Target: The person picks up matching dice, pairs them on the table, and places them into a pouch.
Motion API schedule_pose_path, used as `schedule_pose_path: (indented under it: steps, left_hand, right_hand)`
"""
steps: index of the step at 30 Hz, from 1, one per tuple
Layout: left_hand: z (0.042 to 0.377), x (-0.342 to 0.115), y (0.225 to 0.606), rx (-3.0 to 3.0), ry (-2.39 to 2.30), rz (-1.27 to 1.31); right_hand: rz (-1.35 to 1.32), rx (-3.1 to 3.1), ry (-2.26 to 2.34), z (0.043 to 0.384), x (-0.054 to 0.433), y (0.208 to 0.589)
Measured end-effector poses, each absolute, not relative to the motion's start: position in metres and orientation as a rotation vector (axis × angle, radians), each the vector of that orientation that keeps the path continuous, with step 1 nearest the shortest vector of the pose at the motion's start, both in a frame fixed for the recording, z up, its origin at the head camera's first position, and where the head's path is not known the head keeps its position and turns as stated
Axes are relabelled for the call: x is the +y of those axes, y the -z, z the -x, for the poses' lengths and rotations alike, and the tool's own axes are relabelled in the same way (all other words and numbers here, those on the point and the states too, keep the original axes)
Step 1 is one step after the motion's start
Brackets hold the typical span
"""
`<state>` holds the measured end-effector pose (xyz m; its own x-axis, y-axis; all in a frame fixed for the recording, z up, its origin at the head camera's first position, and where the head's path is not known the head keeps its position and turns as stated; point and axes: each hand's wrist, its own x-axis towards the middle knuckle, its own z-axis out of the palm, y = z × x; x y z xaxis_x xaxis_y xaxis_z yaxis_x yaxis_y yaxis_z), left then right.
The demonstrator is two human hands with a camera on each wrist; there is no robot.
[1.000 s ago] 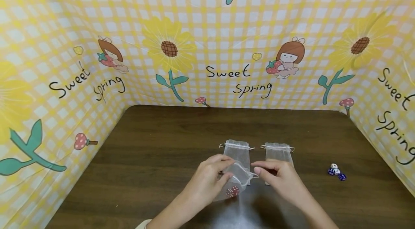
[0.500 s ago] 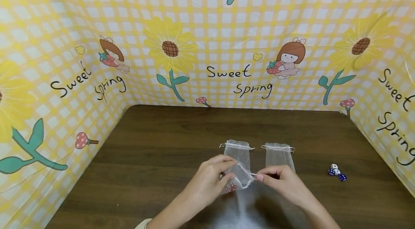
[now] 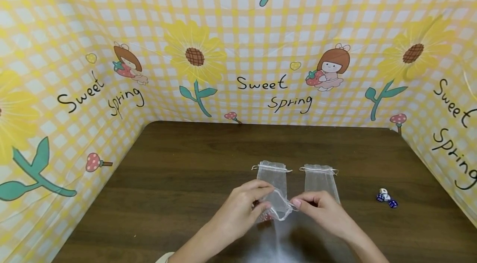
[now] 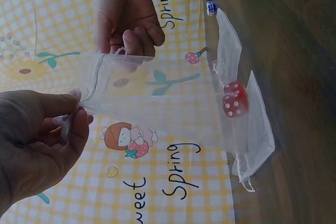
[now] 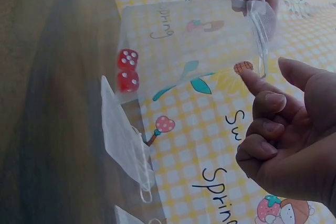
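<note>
A sheer white organza drawstring bag (image 3: 280, 201) hangs between the two hands, its cord-lined mouth at the top. My left hand (image 3: 244, 206) pinches one side of the mouth between thumb and fingers. Red dice (image 5: 127, 71) with white dots sit at the bottom of this bag. At the mouth's other side is my right hand (image 3: 326, 213), close to a loop of the cord. In the right wrist view its thumb and index finger stand apart with the cord (image 5: 262, 51) between them, and the other fingers are curled.
Two more organza bags, a left one (image 3: 273, 176) and a right one (image 3: 320, 182), lie flat on the dark wooden table (image 3: 179, 172) beyond the hands. Several blue and white dice (image 3: 386, 197) lie to the right. A yellow checked cloth (image 3: 253, 47) walls the back and sides.
My right hand came in to the cord at the bag's mouth and pulled it taut; now the cord is slacker. The bag's mouth turned slightly, and my left hand kept its pinch.
</note>
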<state>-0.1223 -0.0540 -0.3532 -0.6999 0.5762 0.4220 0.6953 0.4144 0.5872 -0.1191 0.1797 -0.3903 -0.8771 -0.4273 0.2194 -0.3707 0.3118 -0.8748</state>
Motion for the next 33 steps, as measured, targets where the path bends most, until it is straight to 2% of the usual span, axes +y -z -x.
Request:
schedule_pose_path:
  steps: [7, 14, 23, 33]
  left_hand:
    - [0.123, -0.056, 0.353, -2.49, 1.166, 1.133]
    - [0.124, -0.06, 0.352, -2.514, 1.17, 1.171]
    - [0.122, -0.064, 0.351, -2.514, 1.312, 0.954]
    - [0.121, -0.066, 0.352, -2.416, 1.092, 0.874]
  right_hand:
    - [0.77, 2.472, 1.702, 0.119, 0.179, 0.39]
    - [0.645, 2.591, 1.757, 0.117, 0.184, 0.385]
    - [0.54, 2.735, 1.781, 0.115, 0.187, 0.382]
    - [0.421, 2.85, 1.831, 0.116, 0.188, 0.379]
